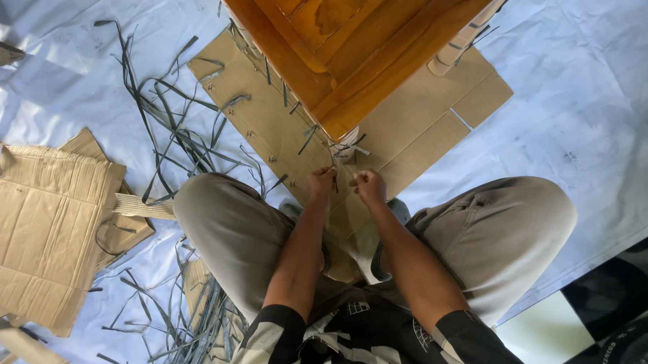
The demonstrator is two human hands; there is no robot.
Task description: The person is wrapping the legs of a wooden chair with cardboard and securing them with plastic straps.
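I squat over flat cardboard (268,123) on the white sheet (592,105), both fists closed on thin grey strap (337,155) at the foot of the orange wooden furniture (357,54). My left hand (322,182) and right hand (368,185) sit close together, just beside the leg. Cut strap scraps (168,119) lie around.

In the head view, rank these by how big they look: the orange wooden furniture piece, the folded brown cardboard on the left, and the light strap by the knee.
1. Orange wooden furniture piece, cropped and nearer the camera, so unsure.
2. Folded brown cardboard, nearly alike.
3. Light strap, clearly smallest.
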